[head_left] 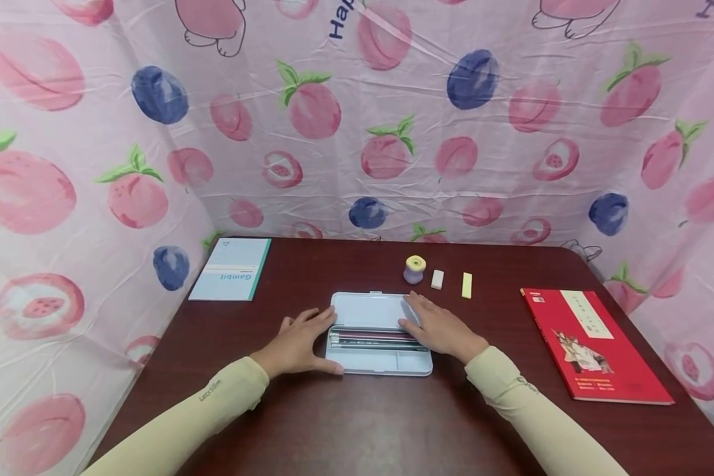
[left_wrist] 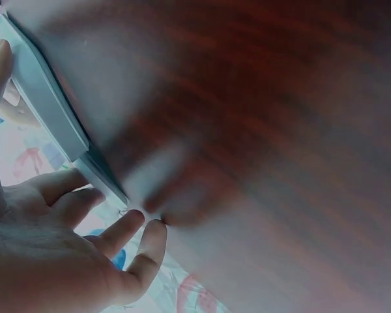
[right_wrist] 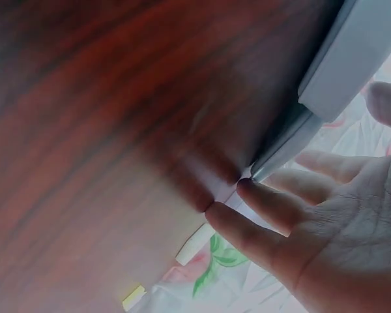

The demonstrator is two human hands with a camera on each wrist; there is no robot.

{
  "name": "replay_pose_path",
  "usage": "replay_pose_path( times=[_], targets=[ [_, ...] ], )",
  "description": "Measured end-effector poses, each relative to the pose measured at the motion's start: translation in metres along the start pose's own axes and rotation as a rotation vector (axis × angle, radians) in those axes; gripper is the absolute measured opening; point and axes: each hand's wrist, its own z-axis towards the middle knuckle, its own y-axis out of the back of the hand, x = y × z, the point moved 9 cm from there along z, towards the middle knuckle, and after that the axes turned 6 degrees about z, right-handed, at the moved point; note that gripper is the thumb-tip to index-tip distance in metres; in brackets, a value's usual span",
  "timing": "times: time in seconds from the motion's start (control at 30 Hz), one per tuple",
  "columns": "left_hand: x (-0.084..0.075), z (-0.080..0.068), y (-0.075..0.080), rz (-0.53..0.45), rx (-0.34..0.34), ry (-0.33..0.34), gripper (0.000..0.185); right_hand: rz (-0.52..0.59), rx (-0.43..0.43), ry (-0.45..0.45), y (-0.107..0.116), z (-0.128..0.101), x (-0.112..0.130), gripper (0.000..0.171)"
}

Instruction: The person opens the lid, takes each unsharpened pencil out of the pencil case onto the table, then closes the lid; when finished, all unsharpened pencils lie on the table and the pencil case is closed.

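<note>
A white pencil case (head_left: 357, 362) lies on the table with its lid (head_left: 369, 309) folded back flat. Several pencils (head_left: 375, 340) lie side by side in the case's back part, and a small divider splits its front part. At the case's left side rests my left hand (head_left: 296, 342), fingers spread, thumb at the front corner and fingertips by the lid's edge. My right hand (head_left: 443, 325) is on the other side, its fingers stretched along the lid's right edge and the thumb over the lid. In both wrist views the fingers are extended along the case's edge.
Behind the case stand a yellow-and-purple round object (head_left: 414, 270), a white eraser (head_left: 437, 279) and a yellow strip (head_left: 467, 285). A pale notebook (head_left: 230, 270) lies at the back left, a red book (head_left: 595, 344) at the right. A peach-print curtain (head_left: 333, 165) hangs behind the table.
</note>
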Motion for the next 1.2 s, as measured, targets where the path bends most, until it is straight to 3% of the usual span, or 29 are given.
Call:
replay_pose_path(
  times=[0.13, 0.3, 0.5, 0.67, 1.2],
  targets=[
    [-0.002, -0.001, 0.002, -0.011, 0.003, 0.000, 0.115, -0.035, -0.033, 0.026, 0.003, -0.002, 0.003, 0.068],
    [-0.001, -0.002, 0.002, -0.017, 0.006, 0.006, 0.116, -0.102, -0.165, 0.087, 0.017, -0.011, 0.012, 0.061],
    [-0.001, -0.004, 0.003, -0.002, -0.014, -0.010, 0.120, -0.128, -0.306, 0.171, 0.033, -0.028, 0.025, 0.032],
    [-0.002, -0.004, 0.003, 0.000, -0.030, -0.008, 0.124, -0.139, -0.292, 0.222, 0.031, -0.037, 0.030, 0.013],
    [-0.001, -0.003, 0.004, -0.009, -0.083, 0.031, 0.142, -0.166, -0.236, 0.256, 0.024, -0.041, 0.038, 0.013]
  ],
)
